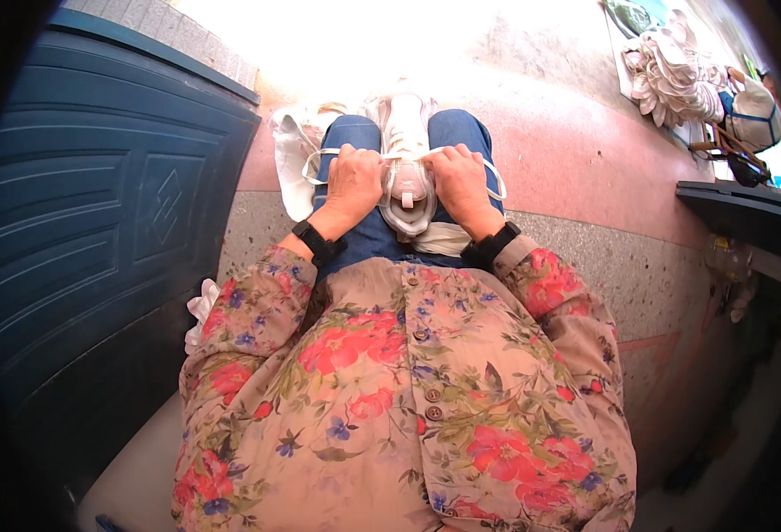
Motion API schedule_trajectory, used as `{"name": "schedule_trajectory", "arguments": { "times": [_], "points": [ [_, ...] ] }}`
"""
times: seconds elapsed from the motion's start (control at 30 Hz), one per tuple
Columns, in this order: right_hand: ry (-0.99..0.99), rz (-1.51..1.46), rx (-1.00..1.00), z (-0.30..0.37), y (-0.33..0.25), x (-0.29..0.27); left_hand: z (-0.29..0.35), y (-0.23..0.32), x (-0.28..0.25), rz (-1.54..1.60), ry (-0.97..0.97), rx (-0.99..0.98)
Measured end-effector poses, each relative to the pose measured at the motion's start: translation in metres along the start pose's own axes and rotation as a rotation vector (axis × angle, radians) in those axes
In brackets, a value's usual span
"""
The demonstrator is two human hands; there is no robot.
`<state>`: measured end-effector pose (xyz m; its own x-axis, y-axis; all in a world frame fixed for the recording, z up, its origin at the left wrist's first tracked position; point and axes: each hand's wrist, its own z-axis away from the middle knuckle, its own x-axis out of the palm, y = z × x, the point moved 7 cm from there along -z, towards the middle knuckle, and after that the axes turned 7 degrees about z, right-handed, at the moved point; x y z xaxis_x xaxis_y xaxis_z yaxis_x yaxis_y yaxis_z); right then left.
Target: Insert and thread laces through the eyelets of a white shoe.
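Observation:
Between my knees stands a pale pink and white sneaker (404, 182), its tongue and heel opening toward me. White shoelaces (314, 163) run from its top eyelets out to both sides. My left hand (351, 182) is closed on the lace at the shoe's left edge, and the loose end loops out past the knuckles. On the other side my right hand (465, 188) grips the lace too, with its end hanging over my right knee. Both hands are level and close to the shoe collar. The fingertips are partly hidden behind the knuckles.
White cloth or bag material (293, 168) lies beside my left knee. A dark blue panelled door (98, 204) stands close on the left. Many pale shoes (674, 75) are heaped at the far right, near a dark bench-like ledge (736, 208).

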<state>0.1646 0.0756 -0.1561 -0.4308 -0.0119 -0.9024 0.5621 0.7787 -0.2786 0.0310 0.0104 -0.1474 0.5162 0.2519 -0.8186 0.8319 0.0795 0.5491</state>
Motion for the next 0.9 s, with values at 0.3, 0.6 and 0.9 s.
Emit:
{"name": "schedule_trajectory", "arguments": {
  "times": [0.3, 0.6, 0.9],
  "points": [
    [0.004, 0.151, 0.083, -0.001, -0.01, -0.022, 0.0, 0.005, -0.004, -0.038, 0.048, -0.071],
    [-0.107, 0.118, 0.205, 0.009, 0.009, -0.008, 0.02, 0.003, 0.002, -0.014, 0.063, -0.199],
    [0.031, -0.12, 0.178, 0.015, 0.006, -0.003, -0.065, 0.026, 0.015, 0.298, -0.06, -0.021]
  ]
}}
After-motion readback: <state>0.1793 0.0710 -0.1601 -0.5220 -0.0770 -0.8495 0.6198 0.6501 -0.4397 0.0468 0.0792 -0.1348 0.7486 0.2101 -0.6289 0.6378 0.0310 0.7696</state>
